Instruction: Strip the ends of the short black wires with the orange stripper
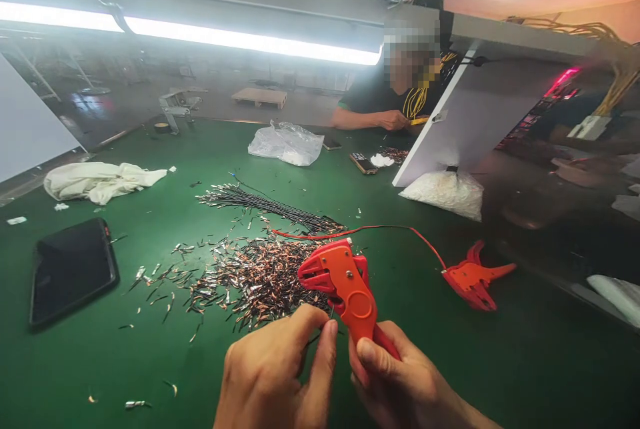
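My right hand (pixel 407 372) is wrapped round the handles of an orange and red wire stripper (pixel 353 289), which is tilted with its jaws toward the left. Just below those jaws, the thumb and finger of my left hand (pixel 280 369) pinch a thin dark wire (pixel 332 313); most of its length is hidden by my fingers. A heap of short wire offcuts (pixel 250 282), black with coppery and silvery ends, lies behind my left hand. Beyond it rests a bundle of long black wires (pixel 280 207) with metal ends toward the left.
A second wire stripper (pixel 473 280) lies at right, a red cord (pixel 385 227) running from it. On the green table (pixel 165 375) are a black phone (pixel 73 272), white cloth (pixel 100 181) and plastic bag (pixel 287 143). Across it, a person (pixel 370 112) handles yellow wires beside a slanted panel (pixel 440 109).
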`<state>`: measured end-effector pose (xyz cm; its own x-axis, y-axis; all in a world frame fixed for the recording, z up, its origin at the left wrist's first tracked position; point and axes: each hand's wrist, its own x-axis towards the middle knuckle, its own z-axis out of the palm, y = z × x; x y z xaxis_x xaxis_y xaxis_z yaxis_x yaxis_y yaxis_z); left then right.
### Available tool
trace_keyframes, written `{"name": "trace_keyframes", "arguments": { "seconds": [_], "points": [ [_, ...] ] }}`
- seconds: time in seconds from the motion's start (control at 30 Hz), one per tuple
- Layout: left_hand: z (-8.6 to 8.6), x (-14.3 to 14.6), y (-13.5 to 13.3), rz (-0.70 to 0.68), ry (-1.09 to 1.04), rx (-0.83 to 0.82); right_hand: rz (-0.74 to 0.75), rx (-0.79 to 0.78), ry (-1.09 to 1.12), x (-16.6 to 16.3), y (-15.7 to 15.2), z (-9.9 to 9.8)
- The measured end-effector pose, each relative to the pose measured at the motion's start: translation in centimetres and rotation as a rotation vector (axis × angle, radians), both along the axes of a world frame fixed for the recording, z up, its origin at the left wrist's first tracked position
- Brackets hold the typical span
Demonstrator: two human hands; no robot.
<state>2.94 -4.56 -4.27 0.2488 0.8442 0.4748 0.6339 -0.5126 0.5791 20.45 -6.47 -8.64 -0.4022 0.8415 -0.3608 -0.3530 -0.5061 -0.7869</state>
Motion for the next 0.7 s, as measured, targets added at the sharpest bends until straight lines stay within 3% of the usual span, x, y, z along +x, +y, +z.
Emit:
{"name": "trace_keyframes", "arguments": {
  "seconds": [0.23,0.4,0.57,0.7],
  "points": [
    [-0.7,0.1,0.0,0.038,0.093,0.037,-0.018,-0.076,-0.026,0.2,-0.1,0.1],
    [-0.7,0.3,-0.1,0.094,0.001,0.001,-0.017,-0.097,0.014,0.3,0.2,0.4],
    [0.2,-0.3,0.5,0.103,-0.300,-0.286,-0.058,-0.090,0.104,0.5,0.6,0.8],
    [0.5,-1.0,1.3,0.014,-0.375,-0.469,0.031,-0.071,0.344,0.4,0.5,1.0]
  ]
}}
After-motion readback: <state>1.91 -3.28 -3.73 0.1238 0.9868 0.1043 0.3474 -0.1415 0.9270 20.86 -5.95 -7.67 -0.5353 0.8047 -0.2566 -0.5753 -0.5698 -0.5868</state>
